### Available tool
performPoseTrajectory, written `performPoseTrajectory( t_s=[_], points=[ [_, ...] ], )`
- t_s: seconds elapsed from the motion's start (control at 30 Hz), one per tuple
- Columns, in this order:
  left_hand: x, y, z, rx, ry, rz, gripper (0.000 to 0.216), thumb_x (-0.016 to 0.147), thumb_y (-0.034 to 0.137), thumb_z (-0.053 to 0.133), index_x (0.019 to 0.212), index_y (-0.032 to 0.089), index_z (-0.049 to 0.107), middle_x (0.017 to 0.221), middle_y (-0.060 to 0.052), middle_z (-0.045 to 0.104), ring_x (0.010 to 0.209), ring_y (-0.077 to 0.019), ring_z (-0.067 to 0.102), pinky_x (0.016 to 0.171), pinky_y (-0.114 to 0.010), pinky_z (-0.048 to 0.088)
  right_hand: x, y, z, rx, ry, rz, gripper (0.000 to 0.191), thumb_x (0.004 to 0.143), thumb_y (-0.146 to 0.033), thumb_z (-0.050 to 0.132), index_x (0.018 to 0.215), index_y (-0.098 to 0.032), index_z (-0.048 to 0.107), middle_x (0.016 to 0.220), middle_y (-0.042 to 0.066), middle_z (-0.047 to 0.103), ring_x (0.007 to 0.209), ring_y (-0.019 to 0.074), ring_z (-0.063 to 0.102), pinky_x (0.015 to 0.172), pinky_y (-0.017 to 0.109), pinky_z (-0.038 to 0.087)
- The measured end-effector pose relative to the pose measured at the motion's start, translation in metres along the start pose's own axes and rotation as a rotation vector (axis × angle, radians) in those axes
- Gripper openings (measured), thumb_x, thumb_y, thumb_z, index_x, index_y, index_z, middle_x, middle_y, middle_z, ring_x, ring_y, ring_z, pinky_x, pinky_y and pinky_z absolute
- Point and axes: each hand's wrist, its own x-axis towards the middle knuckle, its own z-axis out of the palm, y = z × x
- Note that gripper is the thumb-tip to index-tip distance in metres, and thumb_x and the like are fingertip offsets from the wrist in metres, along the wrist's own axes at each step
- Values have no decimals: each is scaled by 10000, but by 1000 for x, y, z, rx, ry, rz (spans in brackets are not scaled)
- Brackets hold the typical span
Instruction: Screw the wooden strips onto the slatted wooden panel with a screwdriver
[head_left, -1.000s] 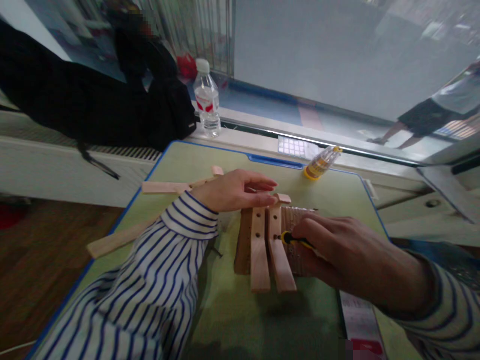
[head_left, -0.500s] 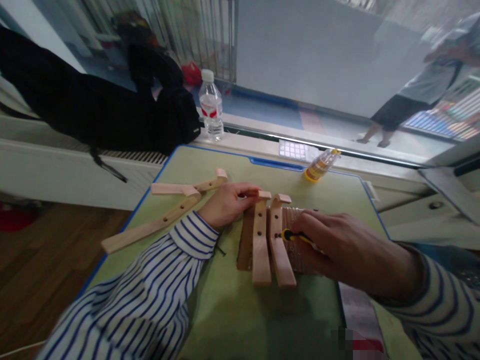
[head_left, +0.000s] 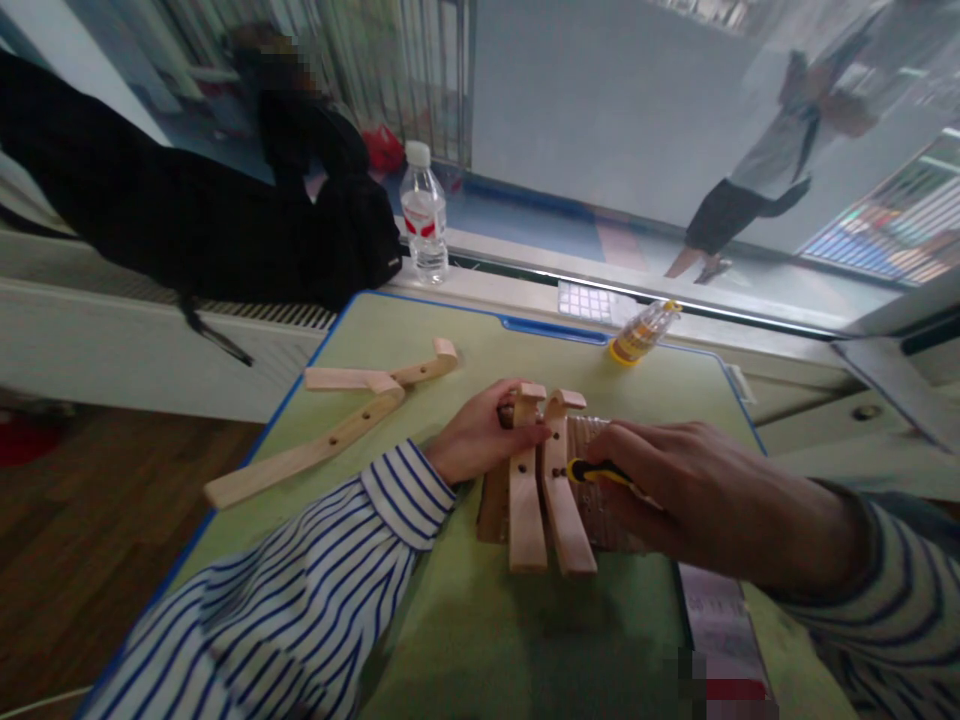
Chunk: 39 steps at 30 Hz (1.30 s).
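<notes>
Two curved wooden pieces with hooked tops lie side by side on a piece of corrugated cardboard [head_left: 493, 510]. My left hand [head_left: 487, 428] is closed around the upper part of the left wooden piece [head_left: 528, 520], thumb across its face, with the fingertips partly hidden behind it. The right wooden piece [head_left: 571, 525] has dark screws or holes along its face. My right hand [head_left: 675, 490] grips a yellow-and-black screwdriver [head_left: 600, 472], its end close to the lower dark spots of that piece. Most of the tool is covered by my fingers.
Two more wooden pieces [head_left: 352, 428] lie at the left of the green table [head_left: 450, 640]. A small yellow-capped bottle [head_left: 643, 333] leans near the back edge. Behind are a water bottle [head_left: 424, 220], a black bag [head_left: 202, 220], and a person [head_left: 750, 190] beyond the glass.
My left hand has moved right, and its thumb now lies over the left wooden piece. My right hand stays almost in place with the screwdriver. The person beyond the glass has moved left.
</notes>
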Motion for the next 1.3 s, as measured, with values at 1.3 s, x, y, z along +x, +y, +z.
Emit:
performPoseTrajectory(
  t_s=[1.3],
  points=[
    [34, 48, -4, 786, -231, 431, 431, 823, 426, 573, 1186, 195, 570, 1088, -67, 658, 1008, -215, 601, 856, -317, 457, -3, -5, 5, -47, 97, 107, 103, 890, -242, 403, 927, -166, 462, 629, -19, 566, 522, 91, 492, 473, 237, 266]
  ],
)
